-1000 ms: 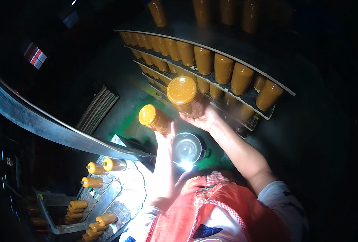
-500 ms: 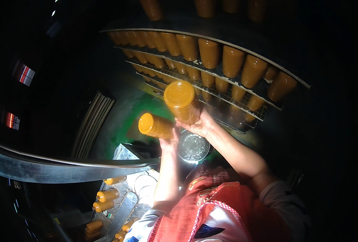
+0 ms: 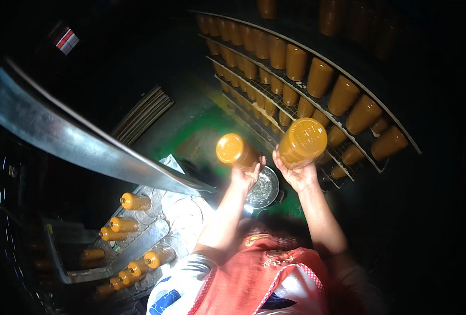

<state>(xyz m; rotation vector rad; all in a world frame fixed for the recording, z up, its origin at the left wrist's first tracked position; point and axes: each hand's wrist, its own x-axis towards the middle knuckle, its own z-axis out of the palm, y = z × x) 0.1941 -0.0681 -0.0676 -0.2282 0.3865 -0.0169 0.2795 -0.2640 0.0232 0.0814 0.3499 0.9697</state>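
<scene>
My left hand (image 3: pixel 246 177) is wrapped round the lower part of a glossy orange-brown jar (image 3: pixel 238 151), which tilts up and to the left. My right hand (image 3: pixel 300 177) grips a second orange-brown jar (image 3: pixel 302 143) from below, its flat round end, with raised marks, facing up. The two jars are held apart, side by side. Beneath and between my hands is a round metal pot (image 3: pixel 264 189) with something pale and glittering inside.
Ahead and to the right stands a curved-looking rack (image 3: pixel 343 75) with rows of similar jars (image 3: pixel 321 77). A broad metal band (image 3: pixel 86 144) crosses the left. Below it, several orange bottles (image 3: pixel 136 201) stand on a machine bed (image 3: pixel 146 236). Slats (image 3: pixel 143 113) lean farther back.
My view has swung, so the rack shows farther right. Both hands still hold their jars; the right-hand jar has moved right, widening the gap between the two.
</scene>
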